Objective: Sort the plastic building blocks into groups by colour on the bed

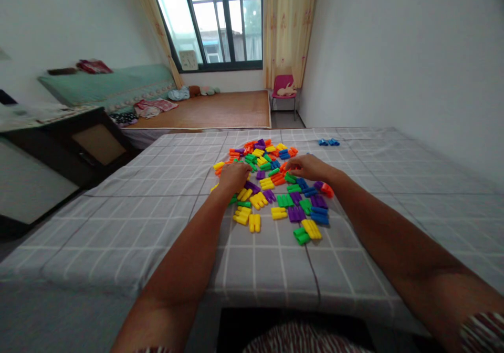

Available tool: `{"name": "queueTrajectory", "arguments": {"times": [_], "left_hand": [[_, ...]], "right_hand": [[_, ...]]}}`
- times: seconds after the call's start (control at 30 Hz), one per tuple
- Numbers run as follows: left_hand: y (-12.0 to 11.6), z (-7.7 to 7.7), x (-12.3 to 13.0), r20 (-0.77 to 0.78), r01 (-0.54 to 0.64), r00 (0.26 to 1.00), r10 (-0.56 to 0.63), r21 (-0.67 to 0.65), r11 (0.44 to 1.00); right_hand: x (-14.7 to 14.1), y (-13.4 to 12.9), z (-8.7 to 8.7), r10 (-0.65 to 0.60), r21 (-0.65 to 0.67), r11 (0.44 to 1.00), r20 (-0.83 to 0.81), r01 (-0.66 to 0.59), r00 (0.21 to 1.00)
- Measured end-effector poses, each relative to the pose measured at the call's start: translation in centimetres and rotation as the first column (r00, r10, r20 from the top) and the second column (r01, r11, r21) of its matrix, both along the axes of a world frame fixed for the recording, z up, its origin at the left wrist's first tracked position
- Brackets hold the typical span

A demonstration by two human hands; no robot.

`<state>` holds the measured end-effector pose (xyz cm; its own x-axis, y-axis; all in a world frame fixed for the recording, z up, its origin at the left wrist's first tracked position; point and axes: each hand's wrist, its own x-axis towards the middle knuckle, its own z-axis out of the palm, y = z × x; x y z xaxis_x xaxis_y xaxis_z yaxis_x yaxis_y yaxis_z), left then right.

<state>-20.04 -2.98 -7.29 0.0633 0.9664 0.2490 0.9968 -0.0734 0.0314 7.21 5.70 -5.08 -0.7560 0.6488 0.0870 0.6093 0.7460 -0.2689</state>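
Note:
A spread of plastic finger-shaped building blocks [259, 201] in yellow, green, purple, orange and blue lies on the checked tablecloth [157, 206]. My left hand [235, 175] rests over the left side of the pile, back up, its fingers loosely bent and pointing right; its fingertips are partly hidden, and no block shows in it. On the right side my right hand [309, 166] reaches inward with fingers slightly curled and apart. Its fingertips are beside an orange block [279, 178] and just above a green block [290, 177]. Nearer to me lie a yellow block [312, 229] and a green block [301, 236], touching.
Blue blocks [328, 142] lie apart at the table's far right. Beyond the table are a low bed [220, 108] with cloths, a pink chair [283, 86] with a soft toy, and a window [220, 22]. A dark cabinet [90, 151] stands left.

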Motion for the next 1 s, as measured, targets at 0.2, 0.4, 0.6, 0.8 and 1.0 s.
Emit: {"name": "queueTrajectory", "arguments": {"times": [0.2,0.4,0.6,0.8,1.0], "left_hand": [[-0.1,0.1,-0.9,0.046,-0.129,0.990,0.130,-0.013,0.992],[0.2,-0.4,-2.3,0.186,-0.192,0.965,0.186,0.015,0.981],[0.1,-0.8,-2.8,0.253,-0.200,0.950,0.181,0.052,0.978],[-0.3,-0.6,-2.7,0.226,-0.178,0.960,0.165,0.039,0.983],[0.0,-0.9,-2.6,0.186,-0.167,0.970,0.156,0.044,0.985]], "right_hand": [[-1.0,-1.4,-0.4,0.082,-0.012,0.997,-0.064,-0.082,0.995],[-5.0,-0.7,-0.7,0.115,0.030,0.993,-0.098,-0.112,0.989],[-12.7,2.3,-0.5,-0.010,0.198,0.980,0.012,0.007,1.000],[-16.8,2.6,-1.5,-0.180,0.272,0.951,0.106,0.146,0.978],[-13.5,2.6,-0.8,0.014,0.250,0.968,-0.033,-0.005,0.999]]}}
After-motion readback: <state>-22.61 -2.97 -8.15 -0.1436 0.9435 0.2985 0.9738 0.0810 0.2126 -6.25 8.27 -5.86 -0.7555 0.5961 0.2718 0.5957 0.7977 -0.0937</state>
